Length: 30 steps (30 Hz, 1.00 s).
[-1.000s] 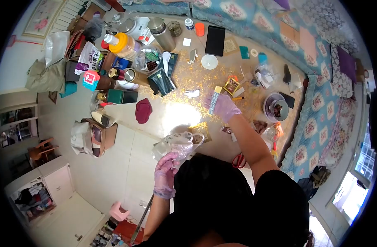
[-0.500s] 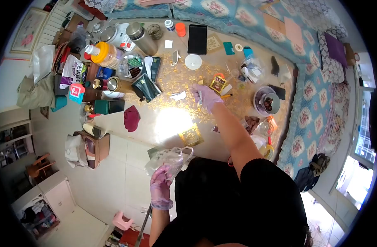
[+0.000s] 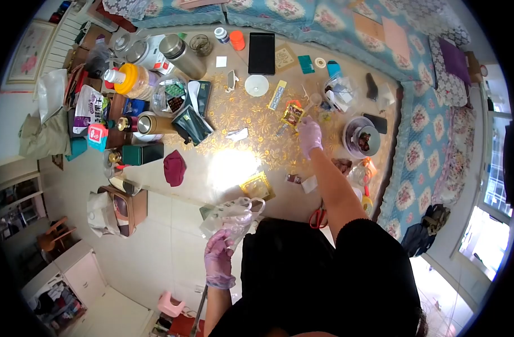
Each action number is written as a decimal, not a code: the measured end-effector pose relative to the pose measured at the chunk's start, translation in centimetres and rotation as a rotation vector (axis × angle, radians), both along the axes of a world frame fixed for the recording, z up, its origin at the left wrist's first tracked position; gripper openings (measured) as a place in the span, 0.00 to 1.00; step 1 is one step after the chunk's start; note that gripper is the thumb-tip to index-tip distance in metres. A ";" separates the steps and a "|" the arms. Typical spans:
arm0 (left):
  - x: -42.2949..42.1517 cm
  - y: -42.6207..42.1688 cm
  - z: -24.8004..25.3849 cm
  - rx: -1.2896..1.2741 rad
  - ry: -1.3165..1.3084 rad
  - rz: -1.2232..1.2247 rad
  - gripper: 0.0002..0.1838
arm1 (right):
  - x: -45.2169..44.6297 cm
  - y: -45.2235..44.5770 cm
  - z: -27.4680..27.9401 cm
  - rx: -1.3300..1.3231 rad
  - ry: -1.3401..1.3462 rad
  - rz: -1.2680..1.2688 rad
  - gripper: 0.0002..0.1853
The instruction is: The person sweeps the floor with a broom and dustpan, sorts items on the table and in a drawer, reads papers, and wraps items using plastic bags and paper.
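Observation:
My left hand (image 3: 219,259), in a thin purple glove, grips a crumpled clear plastic bag (image 3: 230,218) at the table's near edge. Also gloved, my right hand (image 3: 309,136) is over the right part of the table with its fingers drawn together. Its fingertips are at the lower right edge of a yellow-and-dark packet (image 3: 293,114); whatever they pinch is hidden. Beyond that packet lies a yellow strip with blue-grey marks (image 3: 277,95). A flat gold packet (image 3: 257,186) rests near the front edge, beyond the bag.
Bowls (image 3: 361,139) and a black phone (image 3: 375,123) stand at right. Red-handled scissors (image 3: 318,218) lie near my right forearm. At left are a steel flask (image 3: 181,56), a yellow-lidded jar (image 3: 134,78) and a maroon cloth (image 3: 174,168). A black tablet (image 3: 262,53) lies at the back.
My right hand has moved right, to the yellow-and-dark packet. The yellow strip now lies farther back on the table, out of my fingers. My left hand still holds the bag.

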<state>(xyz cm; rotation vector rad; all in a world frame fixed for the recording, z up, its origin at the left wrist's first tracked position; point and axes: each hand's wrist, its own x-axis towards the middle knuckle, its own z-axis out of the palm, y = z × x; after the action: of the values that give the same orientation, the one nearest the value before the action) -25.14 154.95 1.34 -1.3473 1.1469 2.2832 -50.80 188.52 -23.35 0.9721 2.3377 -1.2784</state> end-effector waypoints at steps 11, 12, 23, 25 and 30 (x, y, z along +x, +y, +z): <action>-1.2 -0.1 -1.6 0.042 0.025 0.008 0.16 | -3.4 -3.1 -1.3 1.014 -0.005 0.940 0.20; -1.2 -0.3 -1.6 0.041 0.025 0.010 0.16 | -3.8 -3.2 -1.7 1.014 -0.004 0.941 0.20; -0.6 -1.4 -1.2 0.016 0.122 0.035 0.15 | 2.0 -3.6 7.7 0.665 0.330 0.568 0.16; -0.6 -1.5 -0.7 0.019 0.144 0.046 0.16 | 5.2 -3.8 2.5 0.720 0.343 0.789 0.19; 0.4 -1.4 0.5 0.027 0.193 0.022 0.17 | 12.0 -12.0 11.7 -0.156 0.239 1.022 0.42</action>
<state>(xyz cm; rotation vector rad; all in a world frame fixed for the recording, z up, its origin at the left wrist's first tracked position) -24.75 153.56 1.79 -1.1556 1.1585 2.4797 -38.78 176.49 -11.68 -0.4473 2.2834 -1.0966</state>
